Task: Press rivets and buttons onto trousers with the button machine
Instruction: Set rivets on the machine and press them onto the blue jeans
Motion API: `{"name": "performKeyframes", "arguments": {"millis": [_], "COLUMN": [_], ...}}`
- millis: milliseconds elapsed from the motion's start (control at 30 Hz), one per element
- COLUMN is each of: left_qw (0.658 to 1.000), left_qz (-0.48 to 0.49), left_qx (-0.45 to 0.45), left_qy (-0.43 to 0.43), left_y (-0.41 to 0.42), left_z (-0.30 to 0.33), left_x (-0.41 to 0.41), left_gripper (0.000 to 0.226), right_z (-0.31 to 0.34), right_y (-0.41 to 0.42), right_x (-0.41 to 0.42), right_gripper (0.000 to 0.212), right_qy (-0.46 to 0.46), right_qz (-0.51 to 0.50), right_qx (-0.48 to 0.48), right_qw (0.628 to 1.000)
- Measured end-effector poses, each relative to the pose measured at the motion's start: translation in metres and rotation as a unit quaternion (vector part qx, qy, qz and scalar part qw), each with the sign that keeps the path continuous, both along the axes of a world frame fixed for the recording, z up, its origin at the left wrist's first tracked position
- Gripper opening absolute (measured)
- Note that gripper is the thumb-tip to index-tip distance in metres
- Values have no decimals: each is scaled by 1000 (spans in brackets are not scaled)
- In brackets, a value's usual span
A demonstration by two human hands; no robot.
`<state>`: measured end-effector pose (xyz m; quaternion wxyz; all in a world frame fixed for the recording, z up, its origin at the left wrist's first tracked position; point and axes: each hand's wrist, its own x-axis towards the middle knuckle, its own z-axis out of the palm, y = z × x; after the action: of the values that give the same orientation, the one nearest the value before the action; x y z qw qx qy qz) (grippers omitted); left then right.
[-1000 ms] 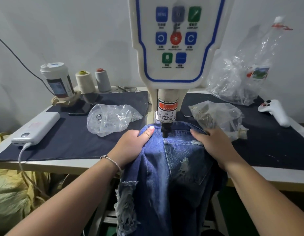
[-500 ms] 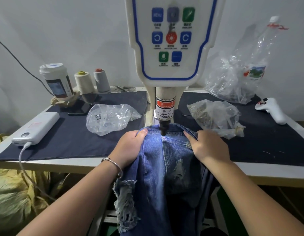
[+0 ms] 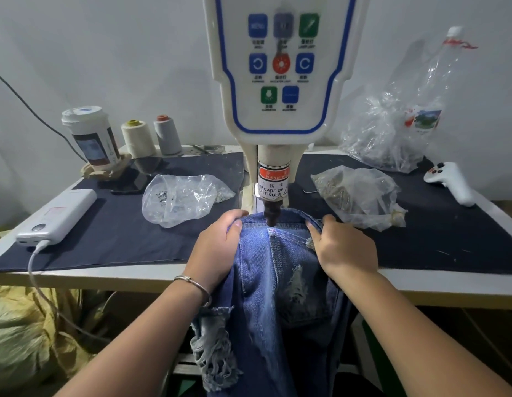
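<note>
Jeans: waistband of jeans (image 3: 277, 270) sits under punch (image 3: 271, 216), draped off worktop (image 3: 421, 285).
Grip: left hand (image 3: 217, 247) and right hand (image 3: 345, 247) pinch denim taut.
Progress: pocket corner lined up; no rivet visible there yet.

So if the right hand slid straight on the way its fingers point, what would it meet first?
The right hand grips the jeans at the waistband, fingers pointing up and left toward the machine. Going straight on, it would probably meet the black press head first. Depth is hard to judge, so it might pass just beside it.
</note>
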<state>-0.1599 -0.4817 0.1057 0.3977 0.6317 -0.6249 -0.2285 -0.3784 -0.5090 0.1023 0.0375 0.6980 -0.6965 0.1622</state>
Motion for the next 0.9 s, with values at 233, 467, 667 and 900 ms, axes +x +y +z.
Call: {"name": "performKeyframes", "arguments": {"millis": [233,467,667,900], "left_qw": [999,999,999,999], "left_qz": [23,25,17,21], "left_qx": [-27,-17,-3,2], "left_qy": [-42,-41,-42,-31], "left_y": [2,2,1,1], "left_z": [-4,-3,-2,-2], "left_x": [-5,-5,-4,-5], "left_gripper": [31,29,25,24], "right_z": [1,3,5,4], "right_y": [2,4,5,5], "right_x": [-1,-1,-1,-1], "right_gripper": [40,40,40,35], "right_qy": [16,8,5,-10], "right_qz": [1,3,0,-1], "right_qx": [-1,7,18,20], "right_qw": [1000,1000,1000,1000]}}
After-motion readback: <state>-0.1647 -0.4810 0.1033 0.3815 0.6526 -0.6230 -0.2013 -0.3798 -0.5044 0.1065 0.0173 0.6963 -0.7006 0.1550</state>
